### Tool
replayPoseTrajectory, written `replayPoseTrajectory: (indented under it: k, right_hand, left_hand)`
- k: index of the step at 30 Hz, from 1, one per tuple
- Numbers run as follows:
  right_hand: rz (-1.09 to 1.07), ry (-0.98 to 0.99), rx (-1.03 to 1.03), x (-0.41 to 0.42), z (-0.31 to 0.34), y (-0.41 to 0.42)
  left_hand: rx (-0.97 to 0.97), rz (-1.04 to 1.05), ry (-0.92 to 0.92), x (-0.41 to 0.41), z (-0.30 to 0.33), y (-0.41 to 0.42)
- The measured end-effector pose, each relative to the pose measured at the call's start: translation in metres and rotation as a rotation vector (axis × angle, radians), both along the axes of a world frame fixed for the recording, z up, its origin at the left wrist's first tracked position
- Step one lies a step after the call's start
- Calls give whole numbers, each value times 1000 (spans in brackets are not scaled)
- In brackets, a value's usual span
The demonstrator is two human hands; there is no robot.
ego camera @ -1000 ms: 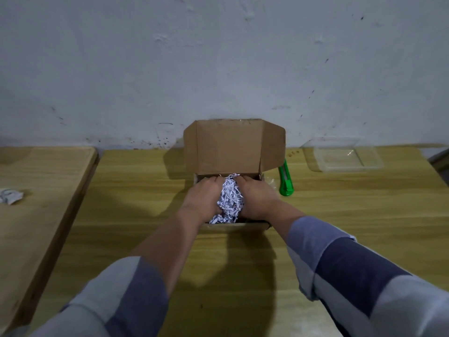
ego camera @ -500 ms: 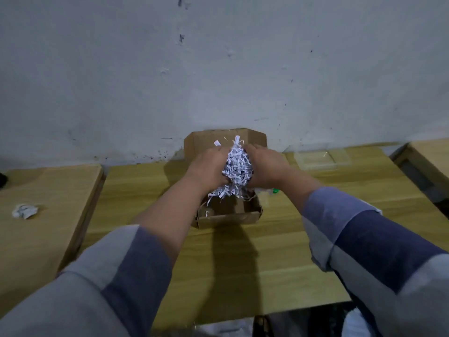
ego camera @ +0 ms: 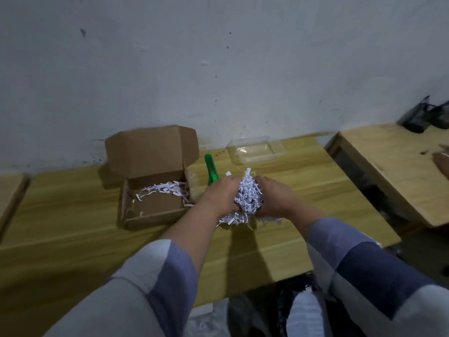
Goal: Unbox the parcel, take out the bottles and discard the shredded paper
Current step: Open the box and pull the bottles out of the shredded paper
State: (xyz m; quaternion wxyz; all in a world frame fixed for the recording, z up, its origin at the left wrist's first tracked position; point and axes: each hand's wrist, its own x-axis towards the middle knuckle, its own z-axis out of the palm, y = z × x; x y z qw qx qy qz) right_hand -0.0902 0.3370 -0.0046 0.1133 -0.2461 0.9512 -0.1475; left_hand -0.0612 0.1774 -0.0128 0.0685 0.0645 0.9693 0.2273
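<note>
item: side counter [ego camera: 9, 190], pale wood, a sliver at the 9 o'clock edge of the view, set apart by a gap from the main counter [ego camera: 73, 229]. item: main counter, yellow wood grain, running across the middle of the view against a grey-white wall [ego camera: 218, 69]. item: cardboard box [ego camera: 155, 205], brown, on the main counter at about 10 o'clock from the hands, lid flap standing upright at its far side; a few white strips of loose shreds [ego camera: 165, 188] lie along its far inner wall and corners, the box floor otherwise bare brown card; no bottles can be made out inside. item: green utility knife [ego camera: 211, 172], lying on the counter just right of the box, its near end hidden behind the left hand. item: left hand [ego camera: 218, 195], fingers curled round the left side of the paper wad. item: shredded paper [ego camera: 247, 200], a white bundle pressed between the two hands, to the right of the box and outside it, loose strips hanging below toward the counter; whether they touch it cannot be told. item: right hand [ego camera: 273, 199], fingers curled round the right side of the same wad. item: clear plastic tray [ego camera: 255, 150], at 12 o'clock from the hands, near the wall. item: sleeves, grey and blue blocks, at the bottom of the view. item: second wooden counter [ego camera: 398, 171], at 3 o'clock, separated by a gap, with dark bags [ego camera: 425, 115] at its far end.
</note>
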Motion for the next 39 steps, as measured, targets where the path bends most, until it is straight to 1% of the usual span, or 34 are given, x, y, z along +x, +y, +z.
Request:
replayPoseTrajectory:
  k: [3, 6, 8, 11, 13, 16, 17, 19, 21, 23, 25, 26, 28, 29, 30, 32, 33, 37, 39]
  right_hand:
    - [-34, -89, -14, -3, -29, 28]
    - [-60, -145, -71, -8, -57, 46]
    - [-130, -154, -142, -9, -71, 49]
    - [-241, -142, -183, -5, -83, 43]
    - [-268, -142, -157, -3, -83, 41]
    - [-252, -159, 2, -5, -72, 45]
    - [-236, -203, 33, -8, -67, 48]
    - [-205, -344, 36, -14, -55, 56]
    - [-184, -454, 11, -23, -46, 63]
    - [-201, -492, -67, -31, -41, 68]
    - [-282, -472, -273, -38, -39, 68]
    - [-329, -400, -372, -39, -39, 67]
    - [-368, -221, -456, -40, -41, 64]
    - [-350, -185, -458, -39, -43, 61]
    - [-303, -198, -433, -37, -46, 58]
    - [-188, -246, -316, -31, -56, 53]
    - [-171, -246, -277, -28, -61, 52]
    - [-268, -194, -343, -31, -69, 56]
    - [-310, -177, -332, -39, -70, 63]
  left_hand:
    - [-15, -11, -70, -6, -27, 29]
    - [-28, 11, -113, -11, -54, 47]
    - [-70, 27, -66, -13, -63, 55]
    - [-258, 66, 38, -17, -62, 60]
    - [-309, 89, 20, -17, -58, 62]
    - [-323, 95, -47, -10, -54, 62]
    - [-326, 99, -62, -6, -53, 61]
    - [-281, 122, -96, 1, -48, 60]
    - [-159, 182, -112, 8, -39, 60]
    - [-8, 265, -64, 13, -32, 61]
    - [76, 324, 20, 15, -32, 64]
    - [91, 347, 56, 15, -34, 66]
    - [84, 386, 99, 14, -42, 72]
    - [67, 400, 101, 13, -47, 76]
    - [43, 412, 90, 12, -52, 79]
    - [-2, 433, 53, 14, -63, 85]
    - [-9, 443, 42, 15, -68, 86]
    - [10, 459, 82, 17, -76, 81]
    - [-8, 458, 97, 17, -74, 75]
